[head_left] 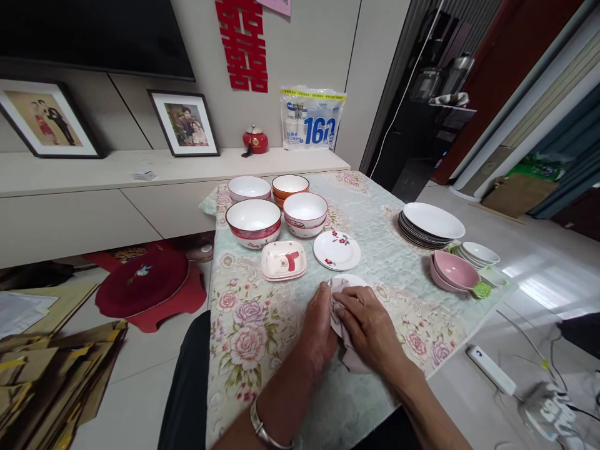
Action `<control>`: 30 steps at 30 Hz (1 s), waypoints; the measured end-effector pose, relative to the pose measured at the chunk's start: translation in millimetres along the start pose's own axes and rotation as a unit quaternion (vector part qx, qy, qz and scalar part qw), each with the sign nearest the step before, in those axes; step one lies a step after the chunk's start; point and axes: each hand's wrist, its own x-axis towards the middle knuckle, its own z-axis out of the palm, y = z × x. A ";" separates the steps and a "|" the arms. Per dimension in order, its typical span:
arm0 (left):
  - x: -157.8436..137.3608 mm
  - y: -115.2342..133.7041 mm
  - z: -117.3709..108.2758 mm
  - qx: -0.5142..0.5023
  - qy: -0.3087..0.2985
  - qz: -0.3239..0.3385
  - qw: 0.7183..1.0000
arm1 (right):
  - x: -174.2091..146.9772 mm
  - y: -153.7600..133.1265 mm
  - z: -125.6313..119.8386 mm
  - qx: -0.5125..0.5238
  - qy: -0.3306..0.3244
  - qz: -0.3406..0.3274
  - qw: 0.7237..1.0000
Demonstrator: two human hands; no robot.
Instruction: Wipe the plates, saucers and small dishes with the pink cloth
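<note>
Close to the table's front edge, my left hand (321, 325) is closed on the left side of a white plate (354, 280), whose far rim shows above my fingers. My right hand (368, 322) presses a pale pinkish cloth (355, 362) against the plate, with the cloth hanging below. My hands hide most of the plate. Just beyond lies a small stack of white plates with red flowers (335, 250). To its left sit rectangular dishes with a red and pink picture (284, 259).
Stacked bowls (254, 217) stand at the back left of the table (248, 387). On the right are large white plates (432, 220), pink bowls (454, 272) and small white bowls (478, 253). A red stool (150, 281) is left of the table; a power strip (492, 369) lies on the floor.
</note>
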 end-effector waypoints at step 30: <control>3.3 3.3 -0.9 0.002 0.005 0.002 1.000 | -38.6 -2.4 -14.1 -0.136 -0.049 -0.105 0.984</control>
